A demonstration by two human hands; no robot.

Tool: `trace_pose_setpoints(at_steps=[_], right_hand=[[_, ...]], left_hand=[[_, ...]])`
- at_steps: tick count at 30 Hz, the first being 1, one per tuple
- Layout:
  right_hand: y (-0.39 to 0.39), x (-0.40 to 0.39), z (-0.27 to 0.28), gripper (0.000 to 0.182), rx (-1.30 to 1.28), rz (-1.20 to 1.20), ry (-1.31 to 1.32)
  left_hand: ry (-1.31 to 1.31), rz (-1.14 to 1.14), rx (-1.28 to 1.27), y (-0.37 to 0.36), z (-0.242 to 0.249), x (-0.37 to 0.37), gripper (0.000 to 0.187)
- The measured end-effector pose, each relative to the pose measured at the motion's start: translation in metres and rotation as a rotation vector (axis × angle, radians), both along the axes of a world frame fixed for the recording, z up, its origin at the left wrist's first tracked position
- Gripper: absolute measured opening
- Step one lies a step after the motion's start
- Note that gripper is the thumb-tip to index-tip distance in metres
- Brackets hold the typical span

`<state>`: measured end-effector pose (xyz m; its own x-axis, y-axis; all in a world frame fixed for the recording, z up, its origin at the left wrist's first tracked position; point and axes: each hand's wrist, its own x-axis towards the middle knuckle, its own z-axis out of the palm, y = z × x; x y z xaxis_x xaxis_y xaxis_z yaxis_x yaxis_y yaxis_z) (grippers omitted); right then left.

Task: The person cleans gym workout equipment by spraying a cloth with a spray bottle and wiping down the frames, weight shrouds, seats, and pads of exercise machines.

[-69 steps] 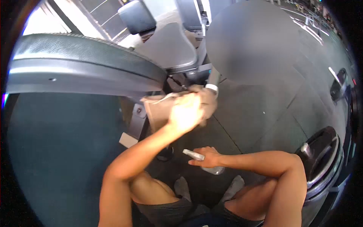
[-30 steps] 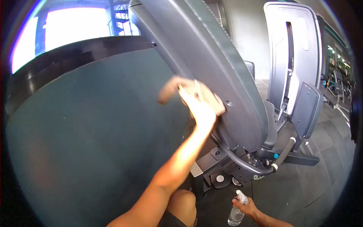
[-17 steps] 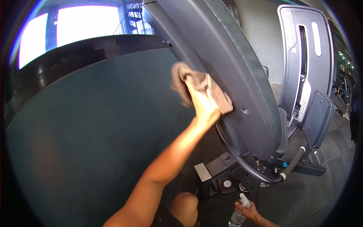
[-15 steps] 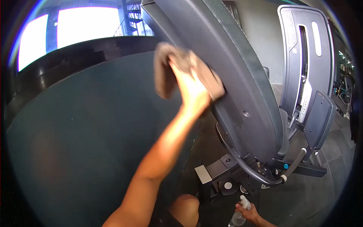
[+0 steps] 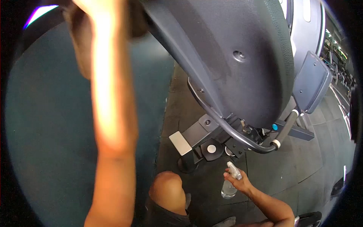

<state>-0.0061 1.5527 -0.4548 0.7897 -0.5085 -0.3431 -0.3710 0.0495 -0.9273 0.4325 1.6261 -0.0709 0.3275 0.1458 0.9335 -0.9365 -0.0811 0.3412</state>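
Observation:
At the top left, my left hand [image 5: 99, 6] is raised, blurred and partly cut off by the frame edge. A brown cloth [image 5: 80, 41] hangs from it, beside the upper part of a grey exercise machine's padded backrest [image 5: 211, 45]. Its fingers are mostly out of sight. Lower right, my right hand [image 5: 239, 181] is wrapped round the neck of a clear spray bottle [image 5: 229, 189] with a white trigger head. Some clear liquid shows in the bottle, which is held above the floor near the machine's base.
A curved metal tube with a grip [image 5: 261, 146] juts from the machine's base. The dark wall [image 5: 49, 125] runs along the left. Another machine with a grey pad [image 5: 312, 83] stands to the right. My bare knee [image 5: 166, 189] is below, over dark floor tiles [image 5: 280, 166].
My left hand has moved up and left with the cloth, away from the backrest's side. The view has tilted down, showing more of the floor, the spray bottle and my right arm.

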Motion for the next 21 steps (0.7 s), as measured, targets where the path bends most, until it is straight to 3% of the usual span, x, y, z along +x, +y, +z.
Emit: trace_pose_setpoints(at_steps=[6,9,13,21], right_hand=[[0.016,-0.001,0.025,0.047,0.002,-0.021,0.046],[0.017,-0.001,0.009,0.047,0.029,-0.010,0.104],[0.016,0.000,-0.012,0.048,0.004,0.029,0.082],[0.025,-0.005,0.017,0.053,-0.046,0.018,0.095]], left_hand=[[0.216,-0.288,-0.004,-0.097,-0.175,-0.093,0.050],[0.340,-0.427,-0.025,-0.116,-0.228,-0.132,0.050],[0.437,-0.496,-0.004,-0.120,-0.237,-0.136,0.051],[0.685,-0.589,-0.036,-0.137,-0.236,-0.056,0.056]])
